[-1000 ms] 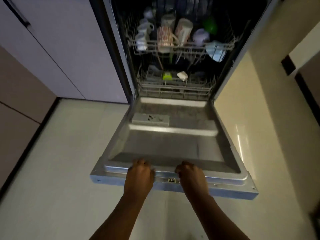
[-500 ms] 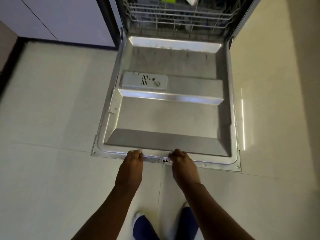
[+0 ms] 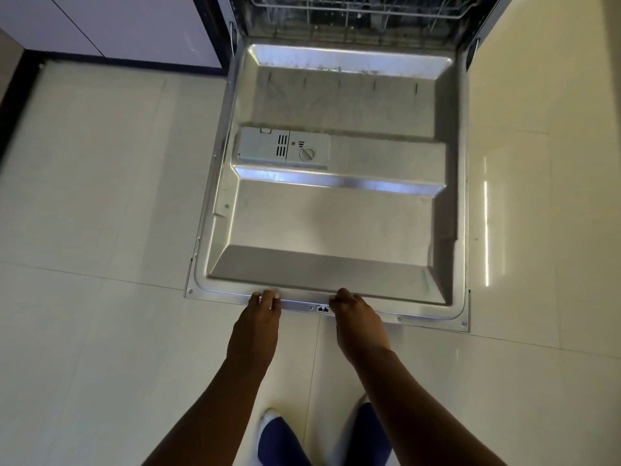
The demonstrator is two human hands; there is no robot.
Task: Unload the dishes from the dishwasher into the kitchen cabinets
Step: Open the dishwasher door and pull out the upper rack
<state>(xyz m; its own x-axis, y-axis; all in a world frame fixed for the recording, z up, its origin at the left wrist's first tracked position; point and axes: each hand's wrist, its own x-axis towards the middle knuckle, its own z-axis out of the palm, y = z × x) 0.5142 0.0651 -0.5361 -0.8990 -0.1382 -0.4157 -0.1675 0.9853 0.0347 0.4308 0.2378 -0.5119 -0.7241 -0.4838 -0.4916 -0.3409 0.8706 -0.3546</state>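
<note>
**Both hands on the lip of the lowered dishwasher door**

Nearest to me, two feet in blue socks (image 3: 279,442) stand on the pale tiled floor (image 3: 100,230), right behind the bare forearms. Just ahead, the left hand (image 3: 257,326) and the right hand (image 3: 358,322) sit apart from each other, fingers curled over the near edge of the dishwasher door (image 3: 336,216), one on each side of the small latch (image 3: 322,308) in the rim. Each hand is closed on that metal edge and holds nothing else.

The door lies folded down flat, its steel inner face up and filling the floor space between the person and the machine. On it, left of centre, sits the grey detergent dispenser (image 3: 284,148) with its round cap.

Beyond the door's hinge, the lower rack (image 3: 353,8) shows as wire bars at the top of the view, inside the dark tub; what it carries is cut off from sight. To the left of the machine runs a pale cabinet front (image 3: 134,25) over a dark kickboard. To the right, a cream panel (image 3: 554,45) stands close against the door's side.
</note>
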